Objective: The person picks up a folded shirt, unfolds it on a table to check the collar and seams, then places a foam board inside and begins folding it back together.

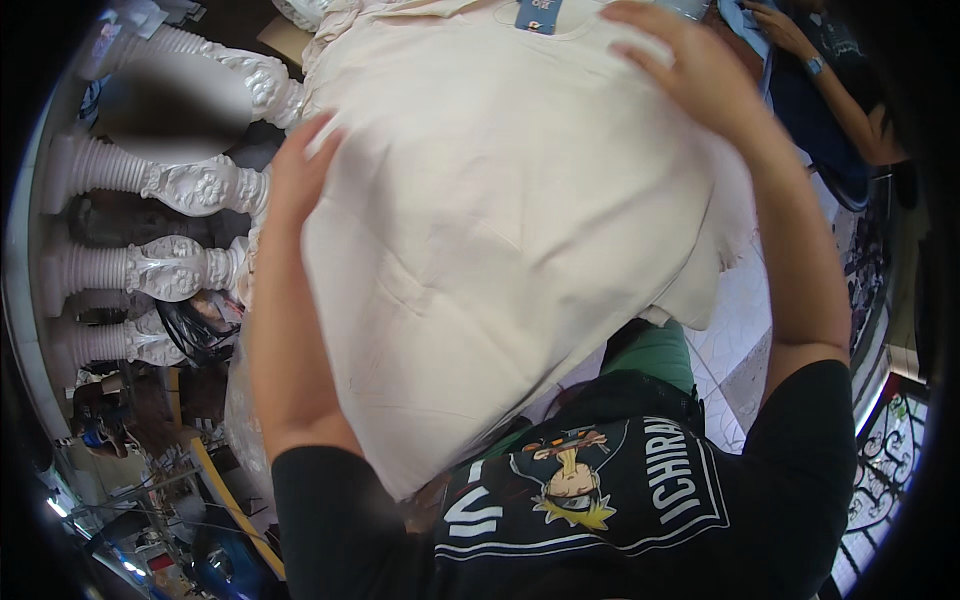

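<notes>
A cream T-shirt (pixel 470 200) is spread out in front of me, its neckline at the far end with a blue tag (pixel 537 15) by the collar. Its near edge hangs towards my lap in loose folds. My left hand (pixel 305 165) lies at the shirt's left edge, slightly blurred, with thumb and fingers apart. At the far right, beside the collar, my right hand (pixel 685 65) hovers over or touches the fabric, its fingers stretched and spread. Neither hand shows a grip on the cloth.
White carved balusters (pixel 195 185) line the left side, with a dark plastic bag (pixel 205 325) among them. At the far right another person's arm (pixel 835 100), wearing a watch, reaches to a light blue cloth (pixel 742 25). A tiled floor (pixel 725 345) shows at right.
</notes>
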{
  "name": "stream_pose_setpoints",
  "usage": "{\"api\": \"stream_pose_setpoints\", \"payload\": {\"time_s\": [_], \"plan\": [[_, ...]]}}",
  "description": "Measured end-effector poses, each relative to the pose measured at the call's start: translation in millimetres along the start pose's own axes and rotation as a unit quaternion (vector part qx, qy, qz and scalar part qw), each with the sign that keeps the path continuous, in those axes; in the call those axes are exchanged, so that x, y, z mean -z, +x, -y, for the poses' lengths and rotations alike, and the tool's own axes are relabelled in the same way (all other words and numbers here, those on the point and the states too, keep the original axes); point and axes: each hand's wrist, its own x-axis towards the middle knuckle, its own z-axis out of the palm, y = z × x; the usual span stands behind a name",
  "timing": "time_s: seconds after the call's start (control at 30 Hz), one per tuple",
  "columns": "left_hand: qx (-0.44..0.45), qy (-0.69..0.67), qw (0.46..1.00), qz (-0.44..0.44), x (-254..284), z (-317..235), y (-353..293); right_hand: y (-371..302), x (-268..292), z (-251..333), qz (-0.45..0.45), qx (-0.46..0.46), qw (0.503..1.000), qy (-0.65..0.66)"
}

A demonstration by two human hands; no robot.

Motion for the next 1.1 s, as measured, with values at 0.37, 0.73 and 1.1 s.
{"api": "stream_pose_setpoints", "payload": {"time_s": [0.37, 0.73, 1.1], "plan": [[-0.078, 0.004, 0.996, 0.049, -128.4, -72.9, 81.2, -90.5, 18.8, -14.5, 0.062, -0.174, 0.97, 0.155], [-0.399, 0.01, 0.91, 0.111, -148.3, -239.9, 48.7, -92.8, 32.6, 1.7, 0.059, -0.293, 0.915, 0.271], [-0.173, -0.062, 0.955, 0.232, -154.3, -250.3, 50.5, -103.5, 60.8, 3.1, 0.23, -0.322, 0.788, 0.471]]}}
